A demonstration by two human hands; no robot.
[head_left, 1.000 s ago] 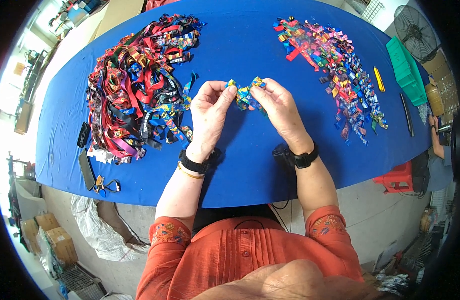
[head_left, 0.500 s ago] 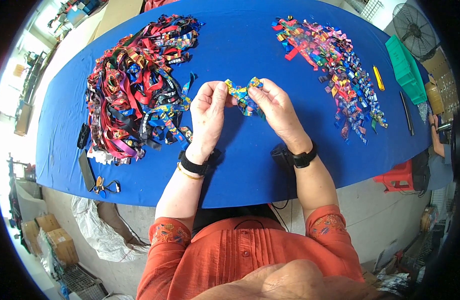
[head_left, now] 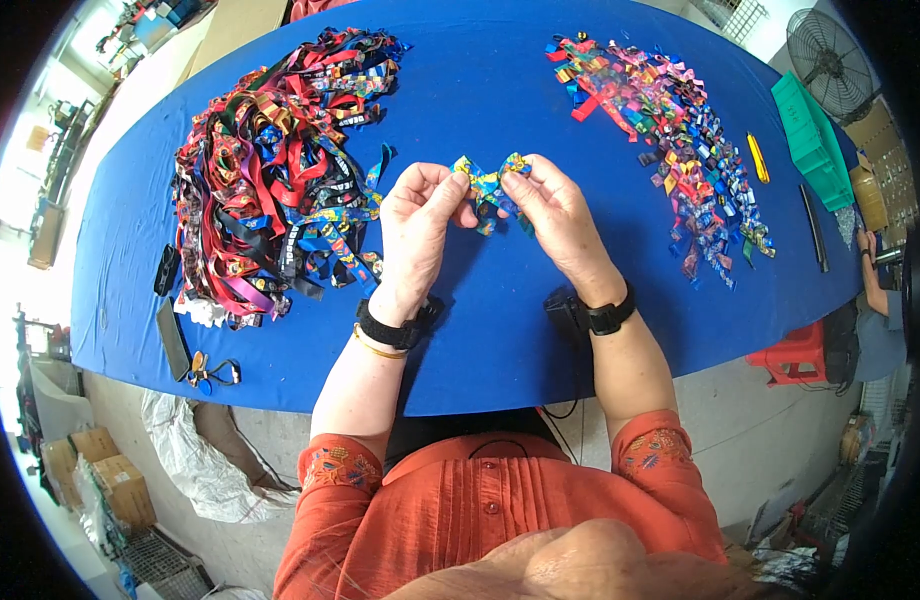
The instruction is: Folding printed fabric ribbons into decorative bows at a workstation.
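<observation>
Between my two hands, above the middle of the blue-covered table, is a ribbon bow (head_left: pixel 488 186) patterned in yellow and blue, its tails hanging down. My left hand (head_left: pixel 420 215) pinches its left loop between thumb and fingers. On the other side, my right hand (head_left: pixel 557 215) pinches the right loop, thumb on top. To the left of my hands lies a big heap of loose printed ribbons (head_left: pixel 270 190), mostly red, black and blue. Over on the right, many small ribbon bows (head_left: pixel 685 150) of mixed colours are spread in a long pile.
Right of the bows are a yellow cutter knife (head_left: pixel 757 158), a black rod (head_left: pixel 813 228) and a green crate (head_left: pixel 812 140). A dark case (head_left: pixel 173 340) and small scissors (head_left: pixel 215 373) lie near the table's left front edge. Beyond the right edge, another person's arm (head_left: pixel 873 270) shows beside a red stool (head_left: pixel 790 354).
The bow has turned slightly in my fingers, and its loops and tails sit a little differently. Both hands have shifted only slightly and keep their pinch.
</observation>
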